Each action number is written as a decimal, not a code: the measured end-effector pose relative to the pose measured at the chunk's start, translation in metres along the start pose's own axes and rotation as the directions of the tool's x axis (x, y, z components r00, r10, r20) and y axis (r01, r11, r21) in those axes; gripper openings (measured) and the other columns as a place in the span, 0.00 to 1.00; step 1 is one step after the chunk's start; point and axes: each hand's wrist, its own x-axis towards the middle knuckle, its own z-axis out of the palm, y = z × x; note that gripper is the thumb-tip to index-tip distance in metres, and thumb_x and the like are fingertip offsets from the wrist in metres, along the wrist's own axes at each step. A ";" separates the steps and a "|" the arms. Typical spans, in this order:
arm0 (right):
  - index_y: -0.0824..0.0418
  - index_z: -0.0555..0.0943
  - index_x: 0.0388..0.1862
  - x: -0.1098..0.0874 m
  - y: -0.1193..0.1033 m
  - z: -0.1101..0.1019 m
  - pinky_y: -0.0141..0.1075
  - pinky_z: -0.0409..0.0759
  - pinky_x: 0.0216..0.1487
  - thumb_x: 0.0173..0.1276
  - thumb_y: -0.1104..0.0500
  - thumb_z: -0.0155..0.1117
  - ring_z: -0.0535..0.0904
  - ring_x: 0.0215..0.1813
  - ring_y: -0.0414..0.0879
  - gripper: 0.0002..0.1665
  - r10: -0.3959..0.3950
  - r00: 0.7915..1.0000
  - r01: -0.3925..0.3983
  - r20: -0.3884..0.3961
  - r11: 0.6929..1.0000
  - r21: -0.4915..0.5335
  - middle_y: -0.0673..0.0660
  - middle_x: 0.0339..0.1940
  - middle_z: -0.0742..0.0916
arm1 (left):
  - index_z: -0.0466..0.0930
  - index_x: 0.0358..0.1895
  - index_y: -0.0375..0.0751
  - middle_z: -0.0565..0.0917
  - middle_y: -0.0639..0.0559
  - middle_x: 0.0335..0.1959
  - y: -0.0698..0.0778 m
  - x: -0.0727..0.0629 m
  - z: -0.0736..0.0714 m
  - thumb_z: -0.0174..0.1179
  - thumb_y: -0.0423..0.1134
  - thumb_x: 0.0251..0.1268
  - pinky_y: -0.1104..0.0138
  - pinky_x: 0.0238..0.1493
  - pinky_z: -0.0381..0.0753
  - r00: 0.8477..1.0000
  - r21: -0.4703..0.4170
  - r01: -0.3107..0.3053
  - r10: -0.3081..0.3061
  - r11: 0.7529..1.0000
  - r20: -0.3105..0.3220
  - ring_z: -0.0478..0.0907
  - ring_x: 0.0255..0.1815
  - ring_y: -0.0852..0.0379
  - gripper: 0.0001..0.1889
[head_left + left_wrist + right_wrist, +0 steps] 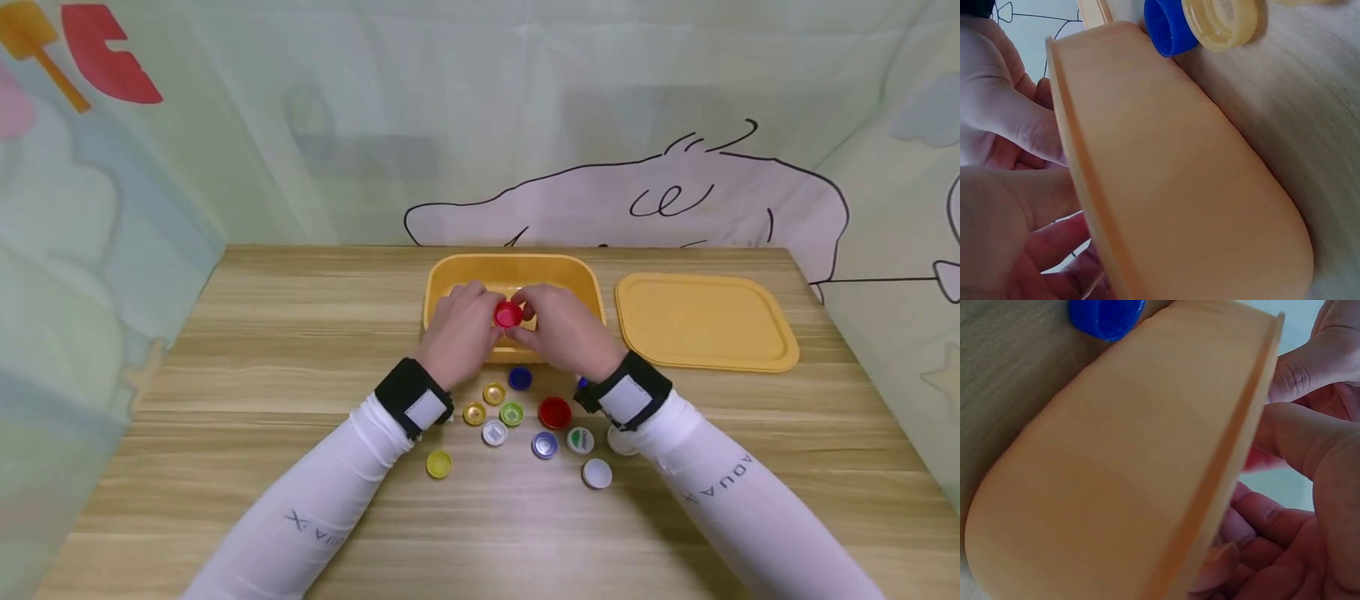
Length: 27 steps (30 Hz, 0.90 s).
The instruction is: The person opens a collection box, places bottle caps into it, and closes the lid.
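Red cap sits mid-frame over the yellow box, pinched by both hands, left hand and right hand; loose caps lie below centre.

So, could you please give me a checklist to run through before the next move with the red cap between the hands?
1. Grip on the red cap: ok, it sits between the left hand and right hand.
2. Placed over the yellow box: ok in the head view.
3. Box upright: ok, opening up.
4. The lid off: ok, lying right of the box.
5. One white cap fully visible: not ok, the right sleeve partly hides it.
6. Box contents: cannot tell, hands block part.
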 end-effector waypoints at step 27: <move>0.64 0.81 0.62 -0.019 -0.003 -0.010 0.44 0.87 0.45 0.71 0.49 0.71 0.84 0.48 0.54 0.27 0.029 0.999 -0.029 -0.021 0.999 -0.024 0.61 0.50 0.88 | 0.79 0.67 0.44 0.83 0.48 0.58 0.014 -0.015 -0.013 0.63 0.46 0.74 0.56 0.55 0.77 0.999 0.066 -0.018 0.021 0.998 -0.043 0.77 0.53 0.48 0.23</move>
